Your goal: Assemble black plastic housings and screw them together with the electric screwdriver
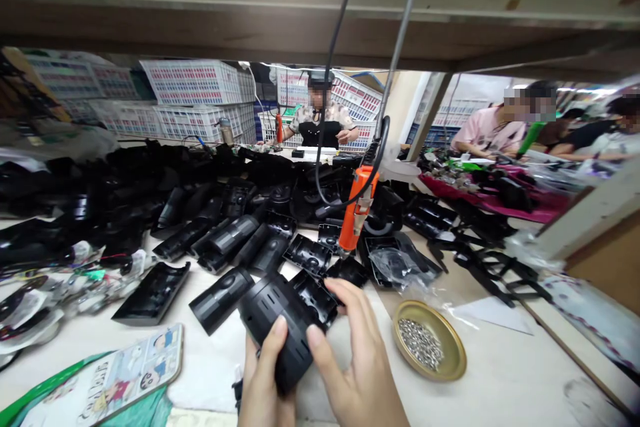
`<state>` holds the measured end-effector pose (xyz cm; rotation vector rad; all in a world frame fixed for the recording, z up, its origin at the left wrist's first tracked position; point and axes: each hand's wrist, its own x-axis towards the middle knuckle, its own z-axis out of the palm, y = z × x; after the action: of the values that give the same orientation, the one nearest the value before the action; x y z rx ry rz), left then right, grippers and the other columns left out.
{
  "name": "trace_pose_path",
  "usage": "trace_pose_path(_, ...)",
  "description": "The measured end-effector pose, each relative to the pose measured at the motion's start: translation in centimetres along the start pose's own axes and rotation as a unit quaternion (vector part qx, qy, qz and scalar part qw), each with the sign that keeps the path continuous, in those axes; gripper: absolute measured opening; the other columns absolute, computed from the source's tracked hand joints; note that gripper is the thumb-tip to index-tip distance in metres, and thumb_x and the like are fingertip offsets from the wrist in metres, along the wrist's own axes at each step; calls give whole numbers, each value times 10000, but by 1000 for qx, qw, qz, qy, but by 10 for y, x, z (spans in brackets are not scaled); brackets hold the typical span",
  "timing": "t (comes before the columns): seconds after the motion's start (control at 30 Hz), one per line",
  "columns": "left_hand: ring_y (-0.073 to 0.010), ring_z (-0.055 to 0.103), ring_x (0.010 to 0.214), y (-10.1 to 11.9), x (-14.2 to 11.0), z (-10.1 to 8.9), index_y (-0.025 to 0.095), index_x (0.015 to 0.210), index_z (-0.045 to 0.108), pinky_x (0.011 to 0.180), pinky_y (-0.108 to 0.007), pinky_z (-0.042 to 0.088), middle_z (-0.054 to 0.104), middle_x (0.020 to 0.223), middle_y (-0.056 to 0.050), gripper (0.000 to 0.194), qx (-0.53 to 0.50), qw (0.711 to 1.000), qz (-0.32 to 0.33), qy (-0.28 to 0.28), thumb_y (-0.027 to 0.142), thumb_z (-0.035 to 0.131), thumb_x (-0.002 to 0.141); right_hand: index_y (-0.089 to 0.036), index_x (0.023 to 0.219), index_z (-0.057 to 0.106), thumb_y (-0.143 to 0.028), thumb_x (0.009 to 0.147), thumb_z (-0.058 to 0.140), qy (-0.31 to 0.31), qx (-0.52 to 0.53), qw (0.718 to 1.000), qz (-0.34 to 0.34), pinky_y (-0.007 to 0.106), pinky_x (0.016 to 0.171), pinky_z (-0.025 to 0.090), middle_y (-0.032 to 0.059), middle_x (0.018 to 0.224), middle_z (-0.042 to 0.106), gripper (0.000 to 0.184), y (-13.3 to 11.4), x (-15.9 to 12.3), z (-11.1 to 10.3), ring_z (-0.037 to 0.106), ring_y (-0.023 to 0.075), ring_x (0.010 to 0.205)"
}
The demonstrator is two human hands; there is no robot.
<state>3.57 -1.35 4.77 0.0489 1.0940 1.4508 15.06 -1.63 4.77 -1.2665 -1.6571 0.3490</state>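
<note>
My left hand (265,377) is closed around a black plastic housing (273,297) with rows of vent slots, its thumb lying on the near face. On the housing's right side my right hand (363,357) rests its thumb at the edge, while its other fingers stretch apart above. Just beyond the hands lie a black curved shell (220,300) and an open shell half (315,293), partly covered by the housing. An orange electric screwdriver (356,210) hangs point down from a cable above the table. To the right stands a gold-coloured bowl (457,350) with small metal screws (420,341).
Black plastic parts (100,193) are heaped across the back. A phone in a cartoon case (120,380) lies front left, below wired motor parts (85,280). A wooden shelf (225,7) spans overhead. Co-workers sit beyond the table, near stacked white crates (195,83).
</note>
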Motion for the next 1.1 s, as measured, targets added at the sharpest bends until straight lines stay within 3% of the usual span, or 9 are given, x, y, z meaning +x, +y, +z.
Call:
trace_pose_path(0.1,-239,728,1153,-5,-1,0,341,1512,492,1057,-335,554,771,1219,-38,637,-22,1000,1,-8,305,710,915,-133,1528,490,-450,955,658,-159,-25,986,-31,439,1127,523,157,1526,564,675,-3,7,-5,562,306,1395)
trace_pose_path(0.17,-262,722,1170,-4,-2,-1,305,1522,497,1092,-366,531,766,1251,-61,633,-60,998,0,-24,463,667,932,-76,1548,458,-447,965,654,-196,-37,979,-35,434,1138,509,170,1552,528,718,-2,6,-3,544,309,1414)
trace_pose_path(0.3,-288,714,1190,-1,-4,-1,257,1487,563,1137,-402,493,782,1219,-84,634,-98,994,19,-38,589,575,947,-45,1545,451,-452,1013,597,-136,-31,987,-78,394,1133,500,183,1534,540,685,6,-3,4,542,286,1415)
trace_pose_path(0.43,-326,702,1208,-2,-5,-2,228,1478,571,1113,-433,513,793,1174,-111,733,-78,997,7,-22,680,582,902,-116,1617,329,-426,1027,603,-83,-31,986,-142,386,1142,488,161,1581,492,721,11,-13,10,510,278,1441)
trace_pose_path(0.6,-256,735,1128,-3,-5,-5,443,1514,432,1021,-330,560,774,1211,8,957,-17,998,50,-32,539,899,684,-160,1633,300,-404,1039,590,-110,-23,986,-120,356,1141,490,123,1595,485,705,13,-16,11,511,259,1443)
trace_pose_path(0.67,-256,747,1082,-2,-5,-5,448,1506,416,950,-311,588,777,1162,11,1052,18,997,67,-34,503,957,604,-179,1637,296,-424,1043,574,-111,-22,986,-119,347,1144,486,106,1600,483,700,17,-17,14,505,249,1448)
trace_pose_path(0.83,-243,741,1076,-1,-9,2,354,1479,417,917,-292,582,768,1124,-31,884,62,992,104,-32,462,871,729,-242,1628,331,-490,1045,534,-70,7,991,-117,347,1108,522,75,1562,537,665,25,-17,17,561,242,1402)
trace_pose_path(0.97,-234,754,1024,0,-11,8,293,1375,459,913,-299,585,768,1103,-44,759,68,990,123,-29,417,852,737,-155,1580,430,-457,1036,564,-121,-2,987,-102,332,1092,526,117,1530,562,637,19,-7,3,582,248,1380)
trace_pose_path(1.1,-250,746,1057,-1,-9,6,299,1351,476,880,-298,600,760,1129,-38,788,53,993,94,-38,435,881,688,-78,1525,501,-429,1032,582,-142,-22,984,-105,311,1089,514,157,1484,595,611,13,1,-7,609,252,1349)
